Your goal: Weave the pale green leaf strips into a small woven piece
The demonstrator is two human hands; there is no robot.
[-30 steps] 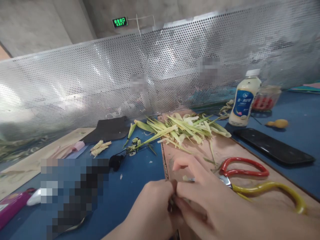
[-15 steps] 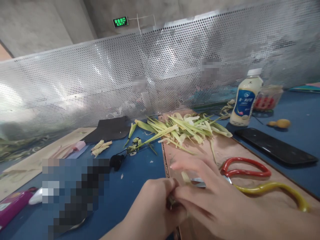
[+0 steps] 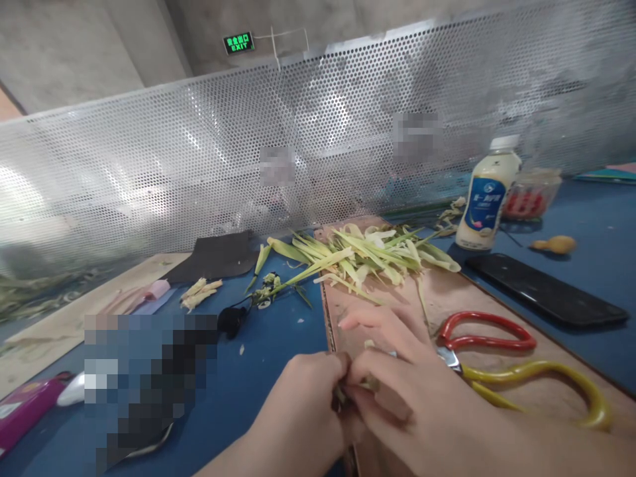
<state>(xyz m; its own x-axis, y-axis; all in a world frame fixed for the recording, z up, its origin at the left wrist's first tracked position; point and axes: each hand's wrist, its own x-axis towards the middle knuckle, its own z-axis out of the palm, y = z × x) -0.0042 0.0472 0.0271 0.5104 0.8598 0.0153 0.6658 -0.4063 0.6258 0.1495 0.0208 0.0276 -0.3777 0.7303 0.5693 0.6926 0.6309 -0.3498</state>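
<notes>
My left hand [image 3: 308,397] is closed at the near edge of a wooden board [image 3: 392,318], its thumb and fingers pressed together. My right hand [image 3: 417,391] meets it, with thumb and fingers pinched at the same spot and one finger reaching forward. Between them shows a small piece of pale green plant material [image 3: 368,383], mostly hidden by the fingers, so its full shape cannot be made out. Beside my right hand lie scissors [image 3: 450,358] with one red and one yellow handle, their blades largely covered by the hand. A heap of pale green husk strips [image 3: 368,255] lies farther back on the board.
To the right stand a milky drink bottle [image 3: 489,199], a jar with red contents [image 3: 531,195] and a black phone [image 3: 544,291]. At left lie a dark sheet [image 3: 213,258], a purple object [image 3: 30,411] and plant scraps [image 3: 200,293]. A perforated metal screen [image 3: 199,159] rises behind.
My right hand's fingers have shifted slightly against the left hand, and the scissor blades now show less. The rest lies as before.
</notes>
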